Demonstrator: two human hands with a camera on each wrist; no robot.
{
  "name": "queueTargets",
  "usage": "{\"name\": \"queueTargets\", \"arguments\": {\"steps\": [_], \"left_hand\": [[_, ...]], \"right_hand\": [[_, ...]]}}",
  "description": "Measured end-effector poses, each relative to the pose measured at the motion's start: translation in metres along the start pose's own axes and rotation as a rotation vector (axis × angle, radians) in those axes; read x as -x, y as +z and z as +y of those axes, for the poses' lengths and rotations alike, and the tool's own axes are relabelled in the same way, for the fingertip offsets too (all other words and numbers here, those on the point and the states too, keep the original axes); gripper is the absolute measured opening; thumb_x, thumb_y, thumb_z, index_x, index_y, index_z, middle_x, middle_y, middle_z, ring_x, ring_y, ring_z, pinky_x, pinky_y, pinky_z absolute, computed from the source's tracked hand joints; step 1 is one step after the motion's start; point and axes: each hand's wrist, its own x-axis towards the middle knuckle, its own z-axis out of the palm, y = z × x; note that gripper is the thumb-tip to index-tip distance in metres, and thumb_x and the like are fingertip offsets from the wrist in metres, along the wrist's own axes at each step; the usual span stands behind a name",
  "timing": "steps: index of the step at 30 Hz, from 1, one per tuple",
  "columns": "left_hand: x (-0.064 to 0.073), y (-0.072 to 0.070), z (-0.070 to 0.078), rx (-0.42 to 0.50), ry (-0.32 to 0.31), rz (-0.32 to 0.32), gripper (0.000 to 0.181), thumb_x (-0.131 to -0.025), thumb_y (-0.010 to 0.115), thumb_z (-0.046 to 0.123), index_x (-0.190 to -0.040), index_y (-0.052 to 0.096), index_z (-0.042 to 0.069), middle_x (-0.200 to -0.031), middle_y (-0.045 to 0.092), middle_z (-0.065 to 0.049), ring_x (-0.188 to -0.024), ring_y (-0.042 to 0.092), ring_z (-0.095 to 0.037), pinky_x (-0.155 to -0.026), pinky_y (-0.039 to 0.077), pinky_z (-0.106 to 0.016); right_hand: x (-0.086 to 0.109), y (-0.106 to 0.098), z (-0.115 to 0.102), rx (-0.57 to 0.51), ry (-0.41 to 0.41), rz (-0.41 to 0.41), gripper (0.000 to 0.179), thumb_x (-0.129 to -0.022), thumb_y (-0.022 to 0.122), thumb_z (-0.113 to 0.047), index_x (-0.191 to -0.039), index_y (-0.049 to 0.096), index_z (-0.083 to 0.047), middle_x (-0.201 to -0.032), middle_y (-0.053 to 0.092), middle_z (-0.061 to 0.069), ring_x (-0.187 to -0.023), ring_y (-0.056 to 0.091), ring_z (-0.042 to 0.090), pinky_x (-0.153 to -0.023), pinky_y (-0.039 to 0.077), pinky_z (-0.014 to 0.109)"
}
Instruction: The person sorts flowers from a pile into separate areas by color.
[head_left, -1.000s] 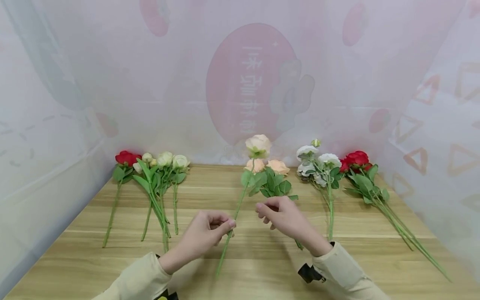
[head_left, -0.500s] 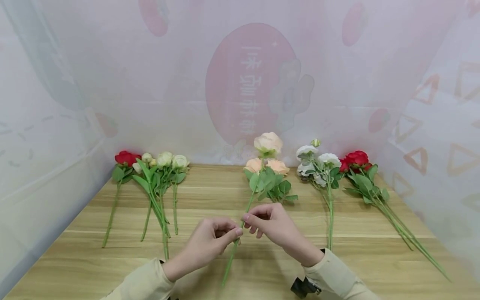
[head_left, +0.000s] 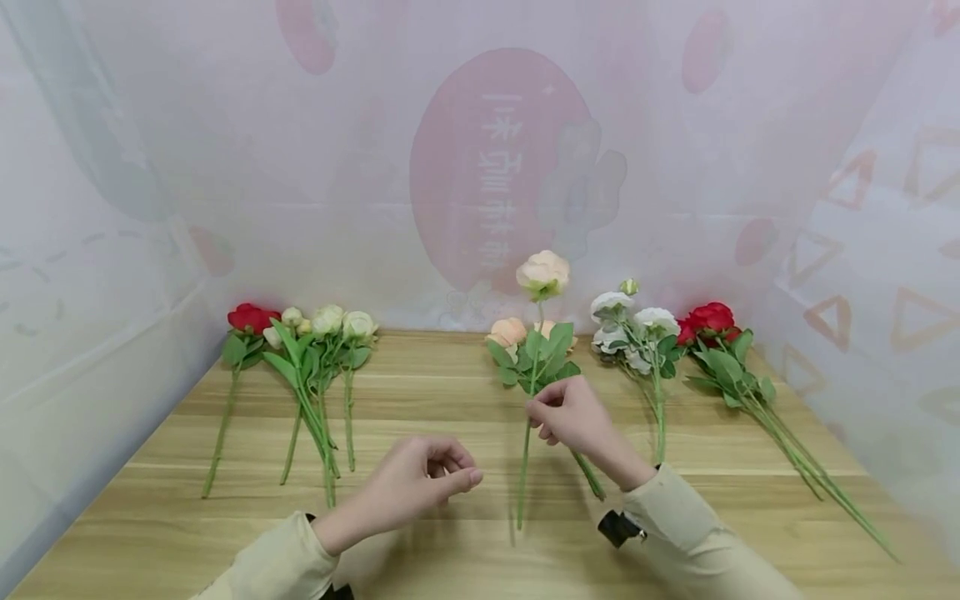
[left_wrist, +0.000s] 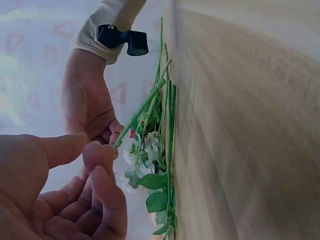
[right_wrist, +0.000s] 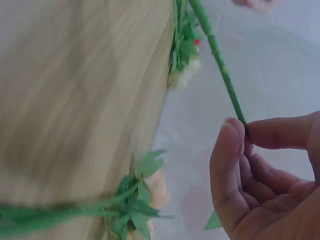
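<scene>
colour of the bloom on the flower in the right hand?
The bloom is pale peach; it shows best in the head view.

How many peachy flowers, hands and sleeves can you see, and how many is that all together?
Peach flowers: 3 (the held flower, the left lying flower and the right lying flower, which is partly hidden)
Hands: 2 (left hand, right hand)
Sleeves: 2 (left sleeve, right sleeve)
Total: 7
</scene>
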Motion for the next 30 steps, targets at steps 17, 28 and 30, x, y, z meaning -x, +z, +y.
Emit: {"name": "queueTargets", "arguments": {"steps": [17,28,30], "left_hand": [[0.001,-0.013,0.0,-0.089,-0.03,-0.029,0.015,-0.094,0.07,0.026,-0.085,0.069,0.014,-0.074,0.066,0.003,-0.058,0.061,-0.016,-0.053,0.05,-0.029],[0.001,-0.016,-0.002,-0.104,-0.032,-0.083,0.022,-0.097,0.066,0.028,-0.087,0.07,0.009,-0.074,0.066,-0.002,-0.059,0.061,-0.015,-0.053,0.05,-0.028],[0.002,-0.017,-0.004,-0.11,-0.032,-0.102,0.022,-0.098,0.064,0.028,-0.088,0.07,0.01,-0.073,0.066,-0.001,-0.06,0.061,-0.015,-0.053,0.05,-0.028]], "right_hand": [[-0.038,-0.02,0.007,0.431,-0.001,-0.034,0.041,-0.08,0.054,0.004,-0.043,0.046,-0.012,-0.038,0.048,0.003,-0.031,0.043,0.014,-0.037,0.032,0.024],[-0.047,-0.011,0.029,0.768,0.018,-0.028,0.025,-0.068,0.058,0.001,-0.055,0.043,-0.015,-0.05,0.039,-0.002,-0.044,0.037,0.014,-0.039,0.031,0.029],[-0.045,-0.009,0.031,0.8,0.015,-0.031,0.021,-0.068,0.06,0.0,-0.059,0.047,-0.014,-0.054,0.045,0.0,-0.048,0.042,0.016,-0.041,0.035,0.032]]}}
